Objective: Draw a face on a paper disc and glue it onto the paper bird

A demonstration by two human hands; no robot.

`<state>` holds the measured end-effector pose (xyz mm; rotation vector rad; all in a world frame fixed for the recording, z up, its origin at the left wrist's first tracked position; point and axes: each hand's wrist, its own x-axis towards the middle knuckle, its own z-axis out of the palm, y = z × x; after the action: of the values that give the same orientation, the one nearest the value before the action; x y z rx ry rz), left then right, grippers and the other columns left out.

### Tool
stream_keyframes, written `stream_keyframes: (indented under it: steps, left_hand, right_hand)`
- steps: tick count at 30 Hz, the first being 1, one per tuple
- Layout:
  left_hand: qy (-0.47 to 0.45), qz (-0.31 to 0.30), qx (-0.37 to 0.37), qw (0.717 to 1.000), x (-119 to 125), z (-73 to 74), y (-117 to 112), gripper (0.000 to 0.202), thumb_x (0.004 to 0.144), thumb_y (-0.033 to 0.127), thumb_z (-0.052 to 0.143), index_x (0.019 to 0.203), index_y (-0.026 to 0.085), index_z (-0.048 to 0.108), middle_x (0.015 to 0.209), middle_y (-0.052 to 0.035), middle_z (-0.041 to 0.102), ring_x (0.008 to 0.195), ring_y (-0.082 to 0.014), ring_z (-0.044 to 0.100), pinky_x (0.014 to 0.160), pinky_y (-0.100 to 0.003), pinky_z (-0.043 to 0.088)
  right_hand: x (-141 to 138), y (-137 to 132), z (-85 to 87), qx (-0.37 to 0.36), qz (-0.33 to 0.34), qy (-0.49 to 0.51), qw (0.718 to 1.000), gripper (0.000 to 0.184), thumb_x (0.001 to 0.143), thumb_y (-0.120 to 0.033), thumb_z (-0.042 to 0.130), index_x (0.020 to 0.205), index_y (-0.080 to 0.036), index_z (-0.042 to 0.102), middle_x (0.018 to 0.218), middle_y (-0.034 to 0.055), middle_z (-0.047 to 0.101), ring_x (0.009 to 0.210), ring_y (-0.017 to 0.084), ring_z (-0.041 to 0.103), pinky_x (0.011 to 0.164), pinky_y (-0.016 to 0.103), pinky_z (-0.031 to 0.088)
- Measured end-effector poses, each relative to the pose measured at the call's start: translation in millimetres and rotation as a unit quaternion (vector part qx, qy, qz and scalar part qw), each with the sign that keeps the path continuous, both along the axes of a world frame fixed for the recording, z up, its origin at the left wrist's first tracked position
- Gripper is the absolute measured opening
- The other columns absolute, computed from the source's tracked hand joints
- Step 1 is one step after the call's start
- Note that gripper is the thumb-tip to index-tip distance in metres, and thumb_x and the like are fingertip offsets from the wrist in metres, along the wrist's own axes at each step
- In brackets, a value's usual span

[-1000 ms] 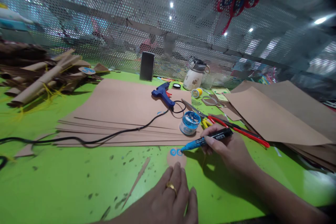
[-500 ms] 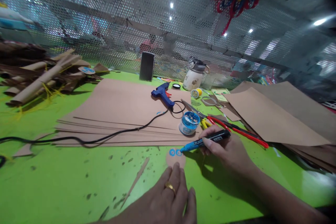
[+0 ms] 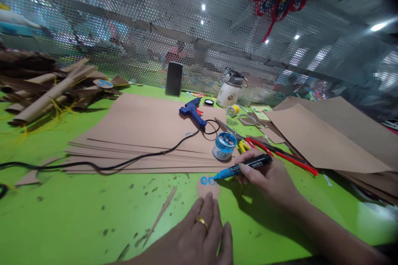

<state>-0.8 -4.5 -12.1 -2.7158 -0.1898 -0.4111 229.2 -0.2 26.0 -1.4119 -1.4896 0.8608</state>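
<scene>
A small round disc of brown paper (image 3: 205,191) lies on the green table near its front, with two blue rings drawn side by side at its top. My left hand (image 3: 199,225), wearing a gold ring, rests flat with fingers stretched, the fingertips pressing on the disc's lower part. Between the fingers and thumb of my right hand (image 3: 264,176) is a blue marker (image 3: 231,171) with a black rear end. Its tip touches or nearly touches the right-hand blue ring. Just behind the marker stands an open jar of blue paint (image 3: 224,146).
A blue glue gun (image 3: 193,112) lies on stacked brown paper (image 3: 149,120), its black cord running left. Scissors with red handles (image 3: 280,156) lie right of the jar. More paper sheets (image 3: 323,136) are at right, rolled paper (image 3: 52,91) at left. A bottle (image 3: 229,90) stands behind.
The rear end of the marker has tilted very slightly with my right hand. My left hand and the disc have stayed in place.
</scene>
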Motion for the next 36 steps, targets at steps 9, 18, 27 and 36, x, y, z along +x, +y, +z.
stream_keyframes:
  steps: [9, 18, 27, 36]
  left_hand:
    - [-0.010, -0.002, -0.018, 1.000, 0.0, -0.5, 0.4, 0.032, 0.092, 0.019, 0.052, 0.122, 0.008, 0.047, 0.119, -0.0231, 0.062, 0.117, -0.0351, 0.056, 0.098, -0.047, 0.046]
    - [0.006, -0.001, -0.014, 1.000, 0.9, 4.4, 0.7, 0.031, 0.091, 0.014, 0.047, 0.121, 0.007, 0.047, 0.119, -0.0241, 0.062, 0.116, -0.0375, 0.057, 0.096, -0.047, 0.048]
    - [0.003, -0.001, -0.018, 1.000, 0.1, 4.3, 1.0, 0.034, 0.089, 0.013, 0.052, 0.122, 0.007, 0.048, 0.119, -0.0240, 0.062, 0.116, -0.0362, 0.057, 0.097, -0.047, 0.047]
    - [-0.015, -0.005, -0.002, 1.000, -1.1, 6.8, -1.3, 0.030, 0.090, 0.018, 0.053, 0.118, 0.007, 0.051, 0.115, -0.0228, 0.065, 0.112, -0.0339, 0.060, 0.093, -0.045, 0.050]
  right_hand:
    - [-1.7, 0.4, 2.4, -0.001, 0.006, 0.017, 1.000, 0.009, 0.084, -0.027, 0.061, 0.085, -0.017, 0.061, 0.064, -0.0003, 0.061, 0.058, 0.013, 0.058, 0.057, 0.027, 0.048]
    - [-1.3, -0.9, 2.6, 0.002, -0.009, 0.021, 1.000, 0.008, 0.085, -0.026, 0.060, 0.083, -0.018, 0.061, 0.061, -0.0010, 0.061, 0.056, 0.013, 0.057, 0.056, 0.026, 0.048]
    - [-4.1, -0.6, 2.1, 0.015, 0.024, 0.032, 0.999, 0.007, 0.084, -0.025, 0.062, 0.086, -0.018, 0.063, 0.064, -0.0005, 0.062, 0.059, 0.013, 0.060, 0.058, 0.027, 0.050]
    - [-5.0, -1.1, 1.1, 0.008, 0.024, 0.022, 0.999, 0.007, 0.083, -0.026, 0.063, 0.085, -0.019, 0.062, 0.066, 0.0000, 0.062, 0.058, 0.013, 0.057, 0.056, 0.028, 0.049]
